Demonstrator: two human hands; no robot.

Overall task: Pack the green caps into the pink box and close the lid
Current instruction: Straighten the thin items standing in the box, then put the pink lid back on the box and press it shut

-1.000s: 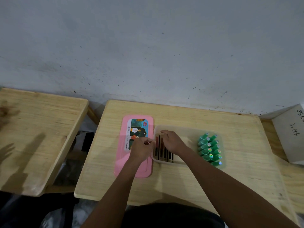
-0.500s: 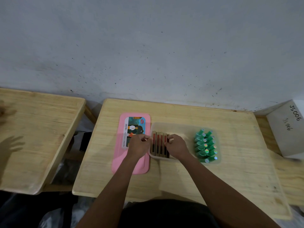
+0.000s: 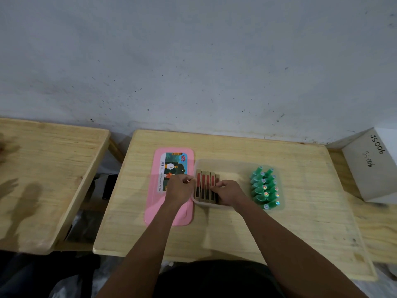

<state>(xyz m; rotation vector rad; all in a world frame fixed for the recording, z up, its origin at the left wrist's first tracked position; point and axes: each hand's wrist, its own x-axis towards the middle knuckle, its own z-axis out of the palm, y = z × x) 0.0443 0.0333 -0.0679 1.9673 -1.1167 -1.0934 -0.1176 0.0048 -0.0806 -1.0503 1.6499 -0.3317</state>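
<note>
The packing looks well advanced but not finished. The green caps [image 3: 264, 188] lie in two tidy rows at the right end of the translucent box [image 3: 236, 165], and appear to sit inside its wall, though the clear rim there is faint and hard to trace. At the left end of the same box stands a row of slim packs [image 3: 205, 186], side by side. Between packs and caps the box floor is bare.

The right hand [image 3: 231, 193] rests on the right-hand end of that row, its fingers [image 3: 217, 186] curled onto the outermost pack as if seating it. The left hand [image 3: 180, 189] hangs at the box's left rim, over the pink lid [image 3: 171, 216], with fingers curled in; whether they pinch the rim or something small cannot be told.

The lid lies flat on the desk [image 3: 300, 233], label up, just beside the box. So the closing is wholly left to do: the hands must let go, lift the lid and press it onto the box.
</note>
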